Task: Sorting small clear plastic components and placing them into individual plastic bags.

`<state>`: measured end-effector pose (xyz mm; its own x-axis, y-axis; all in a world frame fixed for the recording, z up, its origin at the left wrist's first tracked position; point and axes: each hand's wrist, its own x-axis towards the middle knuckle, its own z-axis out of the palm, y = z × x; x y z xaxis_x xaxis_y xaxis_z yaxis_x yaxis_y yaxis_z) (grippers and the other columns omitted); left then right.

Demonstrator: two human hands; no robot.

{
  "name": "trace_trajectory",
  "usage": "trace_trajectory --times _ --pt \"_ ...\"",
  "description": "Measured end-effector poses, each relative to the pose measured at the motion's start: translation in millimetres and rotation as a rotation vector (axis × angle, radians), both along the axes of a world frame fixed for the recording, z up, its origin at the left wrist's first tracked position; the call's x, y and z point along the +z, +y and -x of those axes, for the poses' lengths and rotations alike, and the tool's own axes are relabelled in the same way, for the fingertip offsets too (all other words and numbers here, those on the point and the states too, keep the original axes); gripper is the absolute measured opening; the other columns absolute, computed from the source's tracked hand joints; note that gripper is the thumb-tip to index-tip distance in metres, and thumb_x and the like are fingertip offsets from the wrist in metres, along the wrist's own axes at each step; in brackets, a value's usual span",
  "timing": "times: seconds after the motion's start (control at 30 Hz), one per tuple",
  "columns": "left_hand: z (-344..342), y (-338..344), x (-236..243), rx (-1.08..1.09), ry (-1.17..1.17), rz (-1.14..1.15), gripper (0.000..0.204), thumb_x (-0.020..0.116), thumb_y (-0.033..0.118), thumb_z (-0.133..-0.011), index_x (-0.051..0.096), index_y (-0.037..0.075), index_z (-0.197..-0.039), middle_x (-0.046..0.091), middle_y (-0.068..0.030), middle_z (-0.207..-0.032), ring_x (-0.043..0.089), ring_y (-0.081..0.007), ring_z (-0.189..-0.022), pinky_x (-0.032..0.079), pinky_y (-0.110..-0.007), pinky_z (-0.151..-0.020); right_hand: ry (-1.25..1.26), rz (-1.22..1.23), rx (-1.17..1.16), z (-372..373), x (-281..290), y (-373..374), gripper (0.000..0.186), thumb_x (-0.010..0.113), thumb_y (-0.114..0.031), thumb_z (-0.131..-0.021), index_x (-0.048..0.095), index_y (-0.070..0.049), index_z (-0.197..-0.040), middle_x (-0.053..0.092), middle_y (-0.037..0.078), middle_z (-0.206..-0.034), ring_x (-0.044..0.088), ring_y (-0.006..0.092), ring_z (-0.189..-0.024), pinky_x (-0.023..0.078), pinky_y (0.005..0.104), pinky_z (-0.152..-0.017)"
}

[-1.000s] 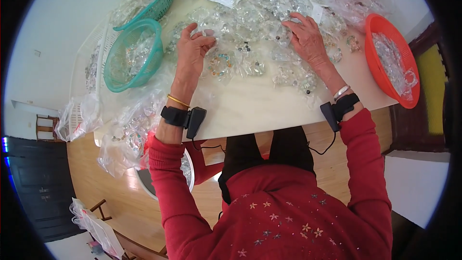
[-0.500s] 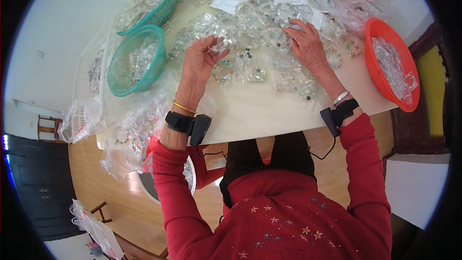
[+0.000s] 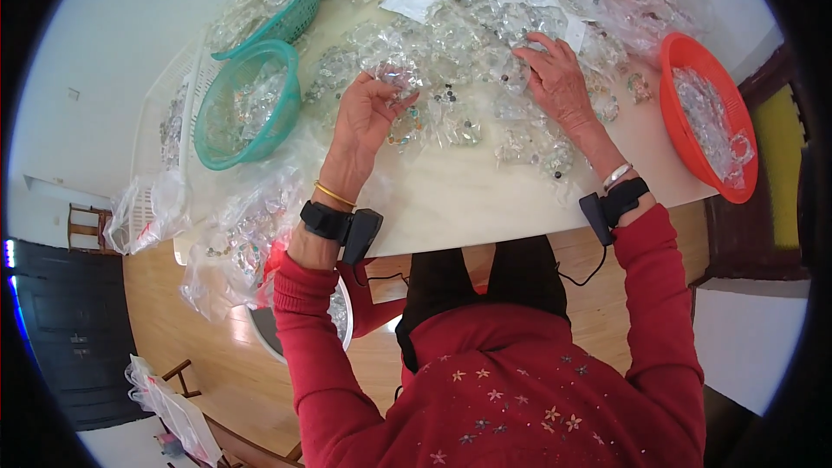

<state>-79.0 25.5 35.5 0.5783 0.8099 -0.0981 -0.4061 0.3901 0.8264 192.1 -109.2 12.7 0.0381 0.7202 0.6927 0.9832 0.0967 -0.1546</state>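
Note:
My left hand (image 3: pixel 367 111) is closed, thumb and fingers pinching a small clear plastic bag (image 3: pixel 399 76) with shiny folds; what is inside is hard to make out. Just below it lies a bagged bracelet of orange and turquoise beads (image 3: pixel 404 127). Over the right part of the heap of clear bags (image 3: pixel 459 48), my right hand (image 3: pixel 556 85) has bent fingers held apart. Its fingertips touch or hover just over the bags, and I see nothing gripped. Beside that hand, another bagged beaded bracelet (image 3: pixel 604 106) rests on the table (image 3: pixel 468 195).
Two green baskets (image 3: pixel 290 108) of bags stand at the left, next to a white rack (image 3: pixel 143 143). An orange-red basket (image 3: pixel 750 152) sits at the right edge. White paper slips (image 3: pixel 412 2) lie on the heap. Plastic bags of beads (image 3: pixel 247 238) hang over the near left edge.
My left hand has closed more tightly on the clear bag and shifted slightly right, partly over the orange and turquoise bracelet. My right hand has hardly moved.

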Motion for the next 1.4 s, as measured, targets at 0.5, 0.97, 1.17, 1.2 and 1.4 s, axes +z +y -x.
trace_trajectory --times 0.5,0.97,1.17,1.2,1.4 --pt "-8 -12 9 0.0 -0.051 0.049 0.027 0.054 -0.008 -0.081 0.042 -0.003 -0.105 0.049 -0.0096 -0.101 0.057 -0.0244 -0.095 0.053 -0.046 -0.09 -0.005 -0.004 0.007 0 -1 -1 0.038 0.056 0.004 -0.072 0.061 -0.01 -0.108 0.066 0.007 -0.099 0.05 0.023 -0.116 0.035 0.0452 -0.101" --pt "-21 23 8 -0.025 0.115 0.186 0.009 0.055 0.0 -0.085 0.052 -0.001 -0.094 0.055 -0.0094 -0.093 0.059 -0.0249 -0.089 0.056 -0.039 -0.081 0.023 -0.027 0.014 0 1 2 0.038 0.057 0.004 -0.072 0.061 -0.009 -0.107 0.066 0.007 -0.095 0.05 0.0232 -0.116 0.034 0.047 -0.1" --pt "-25 34 15 0.029 0.16 0.16 0.014 0.057 0.004 -0.085 0.054 -0.003 -0.097 0.058 -0.0123 -0.097 0.06 -0.0283 -0.089 0.054 -0.037 -0.08 0.034 0.007 0.01 2 6 -2 0.038 0.057 0.005 -0.072 0.061 -0.009 -0.107 0.065 0.006 -0.093 0.05 0.023 -0.116 0.035 0.0486 -0.1" --pt "-29 41 15 0.025 0.158 0.154 0.014 0.057 0.004 -0.085 0.054 -0.003 -0.097 0.058 -0.0123 -0.097 0.06 -0.0283 -0.089 0.054 -0.037 -0.08 0.04 0.013 0.012 1 5 -3 0.038 0.057 0.005 -0.071 0.061 -0.009 -0.107 0.065 0.006 -0.093 0.05 0.0231 -0.116 0.035 0.0489 -0.1" --pt "-38 158 44 0.12 -0.042 -0.316 0.037 0.054 0.007 -0.086 0.042 -0.005 -0.119 0.055 -0.0165 -0.105 0.056 -0.0304 -0.101 0.047 -0.045 -0.093 0.043 0.01 0.036 10 13 -1 0.038 0.057 0.006 -0.071 0.061 -0.008 -0.106 0.065 0.006 -0.094 0.05 0.0235 -0.116 0.034 0.0488 -0.101"
